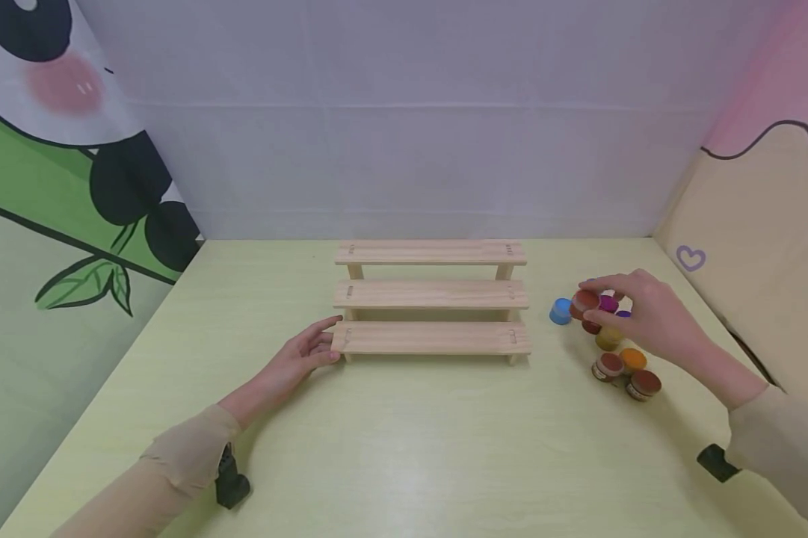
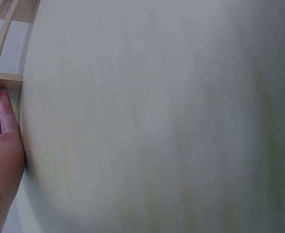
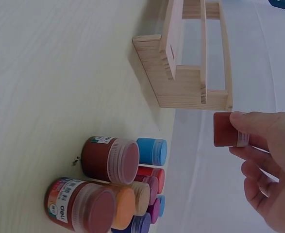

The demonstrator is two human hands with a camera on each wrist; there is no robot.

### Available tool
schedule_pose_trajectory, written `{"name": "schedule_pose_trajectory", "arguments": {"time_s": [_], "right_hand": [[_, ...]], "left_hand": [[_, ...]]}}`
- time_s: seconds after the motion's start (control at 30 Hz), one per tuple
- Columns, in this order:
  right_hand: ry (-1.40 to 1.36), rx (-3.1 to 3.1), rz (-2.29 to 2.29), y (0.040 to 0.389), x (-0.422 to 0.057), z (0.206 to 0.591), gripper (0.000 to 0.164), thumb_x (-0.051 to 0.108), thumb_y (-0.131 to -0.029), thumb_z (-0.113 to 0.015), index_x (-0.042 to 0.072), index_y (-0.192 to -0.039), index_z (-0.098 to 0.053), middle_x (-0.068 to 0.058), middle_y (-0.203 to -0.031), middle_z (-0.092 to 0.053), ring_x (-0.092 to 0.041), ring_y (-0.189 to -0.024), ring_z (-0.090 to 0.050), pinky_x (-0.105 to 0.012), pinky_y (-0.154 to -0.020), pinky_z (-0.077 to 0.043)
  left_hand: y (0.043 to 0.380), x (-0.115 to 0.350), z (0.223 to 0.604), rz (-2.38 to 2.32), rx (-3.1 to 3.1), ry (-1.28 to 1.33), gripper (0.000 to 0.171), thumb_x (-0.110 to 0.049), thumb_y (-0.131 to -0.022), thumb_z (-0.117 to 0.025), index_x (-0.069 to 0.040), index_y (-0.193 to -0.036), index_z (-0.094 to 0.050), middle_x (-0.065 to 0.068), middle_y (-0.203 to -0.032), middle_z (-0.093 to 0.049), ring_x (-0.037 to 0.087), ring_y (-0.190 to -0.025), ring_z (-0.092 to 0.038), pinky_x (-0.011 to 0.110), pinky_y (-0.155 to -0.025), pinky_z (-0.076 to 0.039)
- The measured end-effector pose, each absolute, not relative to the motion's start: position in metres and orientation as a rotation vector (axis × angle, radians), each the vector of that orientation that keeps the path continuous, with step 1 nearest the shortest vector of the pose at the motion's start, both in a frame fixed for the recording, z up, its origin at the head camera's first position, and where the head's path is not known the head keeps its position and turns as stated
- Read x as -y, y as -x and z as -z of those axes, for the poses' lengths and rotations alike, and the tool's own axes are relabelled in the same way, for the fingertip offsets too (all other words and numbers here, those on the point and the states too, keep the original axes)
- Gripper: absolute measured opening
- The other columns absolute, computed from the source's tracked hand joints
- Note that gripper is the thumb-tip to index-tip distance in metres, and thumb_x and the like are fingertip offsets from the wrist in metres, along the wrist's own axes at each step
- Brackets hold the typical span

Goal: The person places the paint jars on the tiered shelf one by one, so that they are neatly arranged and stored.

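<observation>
In the head view a three-tier wooden shelf rack (image 1: 432, 338) stands on the table. My left hand (image 1: 304, 353) holds its left end at the lowest tier, thumb at the front edge and forefinger near the back one. The left wrist view has these fingers (image 2: 7, 119) against the wood, partly out of frame. To the right, my right hand (image 1: 646, 310) pinches a small reddish-brown paint jar (image 3: 225, 129) between thumb and fingers. The jar is raised above a cluster of paint jars, among them a blue jar (image 1: 560, 311), an orange jar (image 1: 633, 360) and a brown jar (image 1: 643, 385).
The pale wooden table (image 1: 404, 441) carries rack and jars. A light cloth backdrop (image 1: 404, 164) hangs behind it, with a printed panel (image 1: 767, 246) along the right side. Another brown jar (image 1: 608, 367) stands at the cluster's front left.
</observation>
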State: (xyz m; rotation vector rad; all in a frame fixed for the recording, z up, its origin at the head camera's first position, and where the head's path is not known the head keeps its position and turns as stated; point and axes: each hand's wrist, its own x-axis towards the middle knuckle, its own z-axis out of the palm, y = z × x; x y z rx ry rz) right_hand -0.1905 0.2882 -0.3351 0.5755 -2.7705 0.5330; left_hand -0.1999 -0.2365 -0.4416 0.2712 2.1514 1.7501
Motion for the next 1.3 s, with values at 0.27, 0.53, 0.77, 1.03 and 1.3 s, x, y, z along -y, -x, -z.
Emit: {"name": "schedule_pose_trajectory", "arguments": {"time_s": [0.27, 0.53, 0.77, 1.03, 1.3], "right_hand": [[-0.507, 2.788, -0.585, 0.196, -0.283, 0.325, 0.043, 0.016, -0.083, -0.080, 0.014, -0.125, -0.069, -0.004, -0.104, -0.074, -0.022, -0.093, -0.053, -0.026, -0.065, -0.041], [-0.499, 2.742, -0.642, 0.205, -0.274, 0.323, 0.043, 0.023, -0.087, -0.076, 0.018, -0.129, -0.067, -0.003, -0.106, -0.073, -0.019, -0.094, -0.052, -0.027, -0.065, -0.040], [-0.500, 2.698, -0.705, 0.216, -0.259, 0.325, 0.044, 0.020, -0.088, -0.075, 0.016, -0.131, -0.066, -0.007, -0.108, -0.073, -0.021, -0.098, -0.050, -0.027, -0.074, -0.043], [-0.560, 2.573, -0.743, 0.233, -0.247, 0.331, 0.045, 0.014, -0.087, -0.076, 0.018, -0.131, -0.066, -0.006, -0.112, -0.073, -0.014, -0.096, -0.047, -0.025, -0.070, -0.041], [-0.636, 2.465, -0.838, 0.247, -0.231, 0.336, 0.045, 0.015, -0.086, -0.076, 0.019, -0.130, -0.067, -0.009, -0.118, -0.073, -0.017, -0.096, -0.048, -0.021, -0.069, -0.039]], "left_hand": [[0.199, 0.236, 0.441, -1.764, -2.135, -0.273, 0.071, -0.019, -0.098, -0.062, -0.016, -0.158, -0.023, 0.017, -0.139, -0.048, 0.004, -0.109, -0.062, 0.015, -0.094, -0.048], [0.199, 0.238, 0.440, -1.762, -2.136, -0.271, 0.071, -0.020, -0.098, -0.062, -0.016, -0.158, -0.023, 0.016, -0.139, -0.049, 0.004, -0.110, -0.061, 0.015, -0.094, -0.048], [0.198, 0.236, 0.439, -1.759, -2.138, -0.258, 0.071, -0.020, -0.098, -0.062, -0.015, -0.157, -0.023, 0.018, -0.140, -0.048, 0.004, -0.108, -0.061, 0.015, -0.094, -0.047], [0.199, 0.236, 0.441, -1.761, -2.136, -0.244, 0.072, -0.021, -0.098, -0.062, -0.015, -0.158, -0.022, 0.018, -0.142, -0.048, 0.002, -0.110, -0.061, 0.014, -0.094, -0.047], [0.198, 0.235, 0.441, -1.809, -2.096, -0.243, 0.072, -0.020, -0.097, -0.064, -0.016, -0.157, -0.025, 0.006, -0.132, -0.053, 0.004, -0.111, -0.061, 0.015, -0.095, -0.047]]}}
